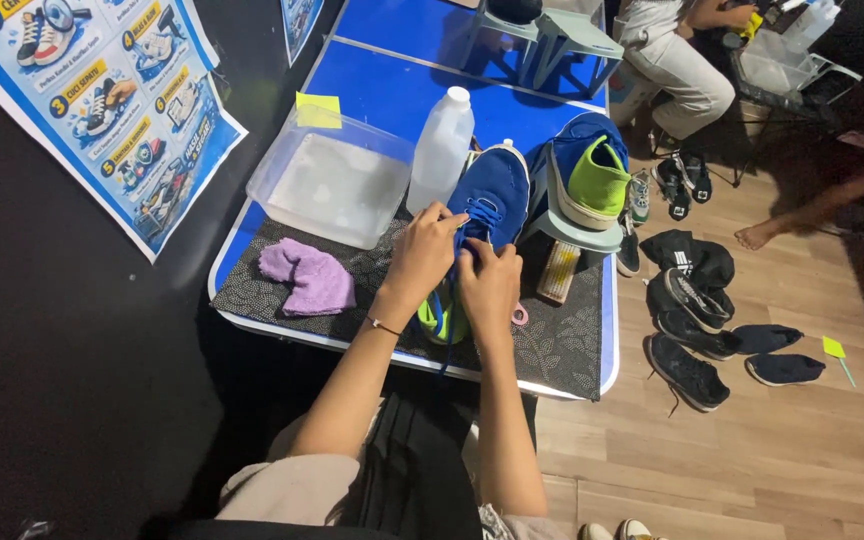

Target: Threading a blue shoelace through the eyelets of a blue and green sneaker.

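A blue sneaker [493,193] with a white sole and blue laces lies on a dark patterned mat [552,350], toe pointing away from me. My left hand [424,252] pinches a lace near the shoe's tongue. My right hand [489,283] rests right beside it on the heel end, fingers curled on the laces. A green inner part of the shoe shows under my hands. The matching blue and green sneaker [588,172] is propped on a pale stand [580,236] to the right.
A clear plastic tub [330,180] with a yellow note, a white bottle [441,150], a purple cloth [308,277] and a brush [558,271] share the blue table [392,85]. Several dark shoes [692,330] lie on the wooden floor. Another person sits at the back right.
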